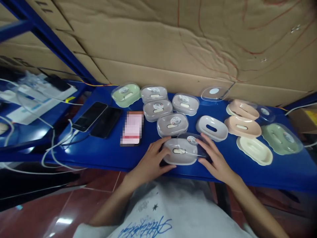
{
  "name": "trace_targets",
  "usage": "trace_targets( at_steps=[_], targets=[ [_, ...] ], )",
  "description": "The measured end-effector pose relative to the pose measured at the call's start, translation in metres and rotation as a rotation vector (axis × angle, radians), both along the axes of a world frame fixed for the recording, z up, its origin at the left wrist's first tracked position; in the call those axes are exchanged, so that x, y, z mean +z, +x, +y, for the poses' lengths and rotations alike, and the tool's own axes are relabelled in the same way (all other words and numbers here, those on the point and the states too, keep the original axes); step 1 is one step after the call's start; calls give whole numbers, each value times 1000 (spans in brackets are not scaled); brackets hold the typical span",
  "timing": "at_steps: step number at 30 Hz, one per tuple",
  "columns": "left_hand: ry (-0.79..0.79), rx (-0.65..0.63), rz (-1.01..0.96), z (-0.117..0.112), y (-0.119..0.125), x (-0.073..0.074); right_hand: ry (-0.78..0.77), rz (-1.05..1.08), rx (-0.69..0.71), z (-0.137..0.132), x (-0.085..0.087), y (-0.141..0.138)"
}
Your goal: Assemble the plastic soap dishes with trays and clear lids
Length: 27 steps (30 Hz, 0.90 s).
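1. Two hands at table's (99,153) near edge: left hand (155,155), fingers half-curled, holds left end of grey dish (182,160); right hand (214,158), fingers parted, grips clear lid (201,151).
2. Lid lies over dish's right part; round sticker (192,140), print illegible.
3. "11" mark (47,6) on cardboard (148,43), far left.
4. Shirt (188,211): blue script, wording uncertain.

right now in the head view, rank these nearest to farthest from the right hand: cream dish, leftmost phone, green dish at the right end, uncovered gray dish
From the right hand:
1. Uncovered gray dish, just beyond the hand
2. Cream dish, to its right
3. Green dish, farther right
4. Leftmost phone, well to the left
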<state>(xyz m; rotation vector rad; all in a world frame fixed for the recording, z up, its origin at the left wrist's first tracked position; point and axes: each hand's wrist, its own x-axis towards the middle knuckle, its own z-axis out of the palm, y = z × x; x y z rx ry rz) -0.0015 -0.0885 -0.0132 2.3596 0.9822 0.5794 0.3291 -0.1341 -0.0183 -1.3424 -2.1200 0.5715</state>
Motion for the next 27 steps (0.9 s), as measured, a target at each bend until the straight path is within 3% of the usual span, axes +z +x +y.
trace_targets(
  at_steps=[7,16,27],
  targets=[
    [-224,-40,-89,0,-8,-2,78,-26,-71,-13,-1,-4],
    [-225,-17,-228,1,-9,-15,28,-67,-42,-10,-2,-6],
    [-151,-15,-158,0,-7,-6,62,-117,2,-9,-1,-28]
  ],
)
